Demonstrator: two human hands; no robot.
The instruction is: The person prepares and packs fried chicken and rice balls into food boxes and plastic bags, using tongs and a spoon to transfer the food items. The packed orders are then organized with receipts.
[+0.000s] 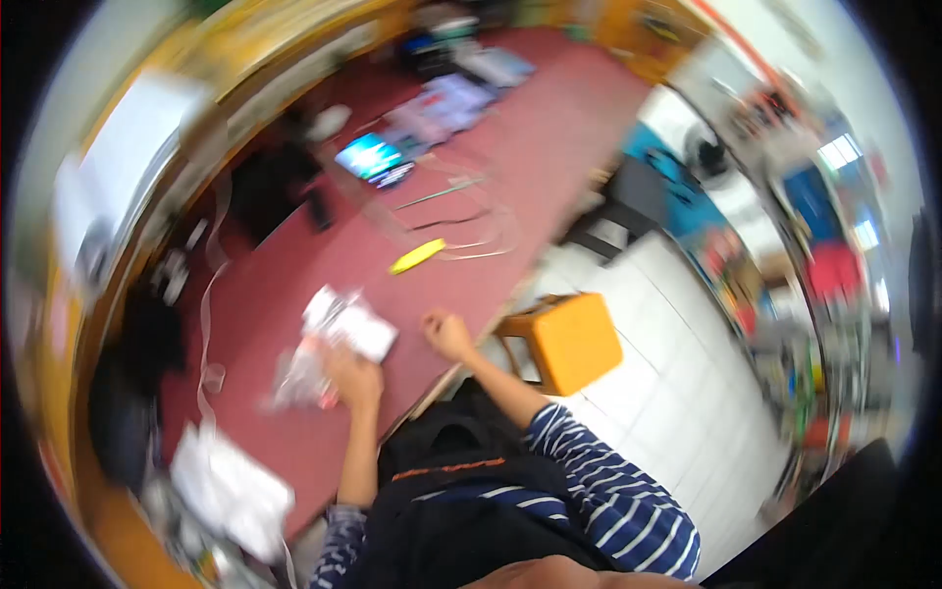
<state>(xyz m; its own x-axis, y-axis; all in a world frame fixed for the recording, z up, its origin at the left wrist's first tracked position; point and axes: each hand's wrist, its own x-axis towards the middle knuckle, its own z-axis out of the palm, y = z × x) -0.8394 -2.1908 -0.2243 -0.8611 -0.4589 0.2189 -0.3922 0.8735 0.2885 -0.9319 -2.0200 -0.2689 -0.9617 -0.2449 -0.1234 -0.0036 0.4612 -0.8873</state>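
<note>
My left hand [353, 377] is closed on a crinkled clear plastic bag [294, 381] at the near side of the red tabletop. Something reddish shows beside its fingers, too blurred to name. White papers or packets [363, 327] lie just beyond that hand, touching the bag. Over the table's front edge, my right hand [448, 335] has its fingers curled in, with nothing visible in them. A yellow cutter-like tool [418, 256] rests on the table ahead of both hands, near a loose loop of clear strip and thin sticks [440, 194].
A lit phone or tablet screen [373, 159] lies farther back on the red table [549, 118]. A yellow stool [574, 344] stands on the tiled floor at right. A white bundle [234, 488] sits at lower left, and a ribbon [208, 339] runs along the left side.
</note>
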